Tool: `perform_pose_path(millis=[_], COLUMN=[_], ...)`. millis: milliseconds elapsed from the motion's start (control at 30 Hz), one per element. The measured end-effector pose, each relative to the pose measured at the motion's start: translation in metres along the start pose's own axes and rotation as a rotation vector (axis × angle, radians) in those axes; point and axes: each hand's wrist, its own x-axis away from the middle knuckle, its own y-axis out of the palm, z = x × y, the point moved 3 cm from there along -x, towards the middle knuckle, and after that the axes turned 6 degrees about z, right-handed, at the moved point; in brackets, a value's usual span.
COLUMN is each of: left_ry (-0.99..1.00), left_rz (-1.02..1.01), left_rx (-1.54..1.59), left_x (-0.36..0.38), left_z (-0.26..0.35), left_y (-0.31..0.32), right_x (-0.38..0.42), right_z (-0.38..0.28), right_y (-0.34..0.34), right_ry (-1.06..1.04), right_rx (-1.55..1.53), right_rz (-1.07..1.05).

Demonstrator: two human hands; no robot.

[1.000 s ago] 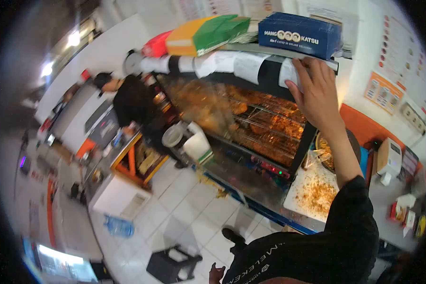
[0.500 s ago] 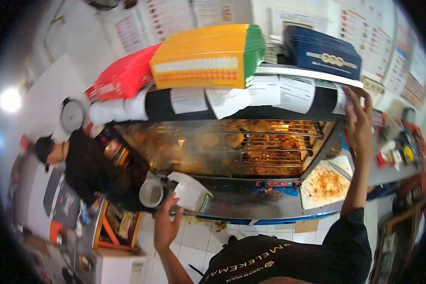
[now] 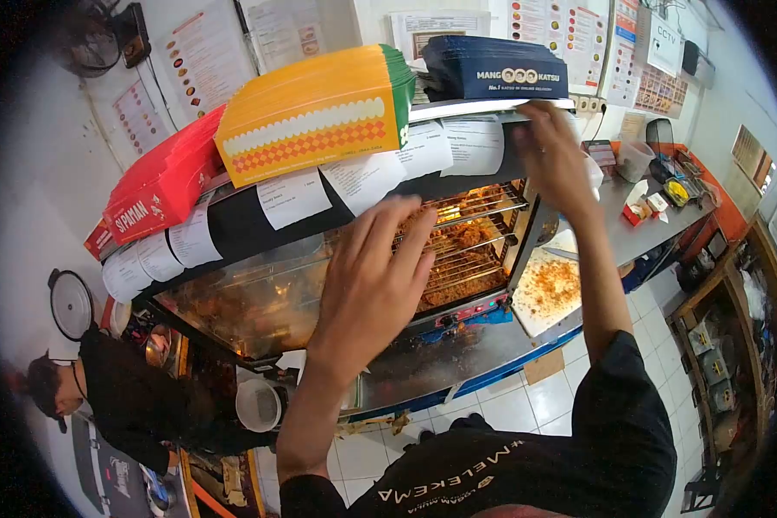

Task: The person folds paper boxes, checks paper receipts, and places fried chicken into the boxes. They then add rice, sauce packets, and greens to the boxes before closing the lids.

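Observation:
My left hand [image 3: 371, 281] is raised in front of the glass-fronted food warmer [image 3: 267, 332], its fingers spread and nothing in them. It hides part of the glass and the wire racks. My right hand [image 3: 556, 160], slightly blurred, is at the warmer's upper right edge, fingers bent and apart, with nothing visible in it. Printed order slips [image 3: 473, 147] hang along the black top edge, left of that hand. Behind the glass, breaded fried pieces [image 3: 470, 233] lie on wire racks. Whether my right fingertips touch the edge cannot be made out.
Stacks of yellow boxes [image 3: 311, 112], red boxes [image 3: 164, 173] and navy boxes [image 3: 496, 69] stand on top. A crumb-covered white board [image 3: 548, 285] with a knife lies at right. A white tub [image 3: 259, 406] stands lower left, near a co-worker in black [image 3: 138, 388].
My left hand has risen from beside the white tub to in front of the glass. The view has turned, and my right hand remains at the warmer's upper right edge.

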Motion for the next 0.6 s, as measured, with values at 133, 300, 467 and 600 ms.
perform_pose_path(millis=[133, 300, 467, 600], left_ry=[0.082, -0.038, -0.083, -0.016], left_rz=[0.079, 0.137, 0.064, 0.108], left_rx=[-0.281, -0.466, -0.464, -0.401], left_x=[-0.041, -0.058, -0.072, -0.082], left_z=[-0.012, -0.021, -0.017, -0.006], left_y=[0.041, 0.075, 0.085, 0.098], right_x=[-0.001, -0.003, 0.001, 0.003], right_z=[-0.034, -0.023, -0.01, -0.005], right_y=[0.027, 0.02, 0.01, 0.01], right_ry=[-0.234, -0.26, -0.224, -0.225], right_rx=[-0.043, 0.018, 0.099, 0.145], right_rz=[-0.028, -0.01, -0.008, -0.015])
